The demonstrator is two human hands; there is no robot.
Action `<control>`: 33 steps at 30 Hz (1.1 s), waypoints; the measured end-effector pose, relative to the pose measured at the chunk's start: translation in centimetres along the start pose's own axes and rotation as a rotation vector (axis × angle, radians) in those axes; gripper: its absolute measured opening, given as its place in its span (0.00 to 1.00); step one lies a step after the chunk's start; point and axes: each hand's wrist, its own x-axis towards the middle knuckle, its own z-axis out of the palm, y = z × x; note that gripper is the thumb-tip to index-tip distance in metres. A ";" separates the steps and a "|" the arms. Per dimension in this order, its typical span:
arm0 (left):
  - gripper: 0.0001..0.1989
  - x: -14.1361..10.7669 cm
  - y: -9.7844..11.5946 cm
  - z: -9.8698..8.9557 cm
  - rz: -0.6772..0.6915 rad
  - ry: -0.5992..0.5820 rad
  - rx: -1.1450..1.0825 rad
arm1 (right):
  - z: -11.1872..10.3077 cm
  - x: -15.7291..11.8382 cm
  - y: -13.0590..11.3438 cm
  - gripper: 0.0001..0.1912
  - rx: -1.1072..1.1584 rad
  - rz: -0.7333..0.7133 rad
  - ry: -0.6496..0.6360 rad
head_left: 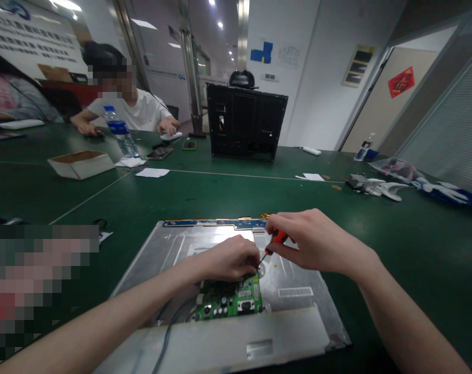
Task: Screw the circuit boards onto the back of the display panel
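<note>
My right hand [311,239] grips a red and black screwdriver [277,240], its shaft slanting down to the left. The screwdriver's tip meets the upper right corner of a green circuit board [230,298]. Beside that tip, my left hand [236,258] is closed with curled fingers over the board's top edge; anything between its fingertips is hidden. The board lies on the metal back of a display panel [298,311], flat on the table. A blue circuit strip [212,224] runs along the panel's far edge, and a grey cable [167,337] crosses its near left part.
Across the green table [204,192] stands a black monitor housing [247,122]. At left are an open box [82,165], a water bottle [121,132] and a seated person [142,109]. White gloves [379,187] lie at right, near another bottle [364,148].
</note>
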 end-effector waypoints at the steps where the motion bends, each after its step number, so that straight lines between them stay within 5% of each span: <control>1: 0.07 0.0 0.0 0.1 0.001 0.003 0.005 | 0.1 0.0 0.1 0.03 -0.003 0.002 0.000; 33: 0.06 0.0 -0.7 0.6 0.078 0.033 0.029 | -0.3 -0.1 -0.5 0.05 0.057 -0.020 -0.032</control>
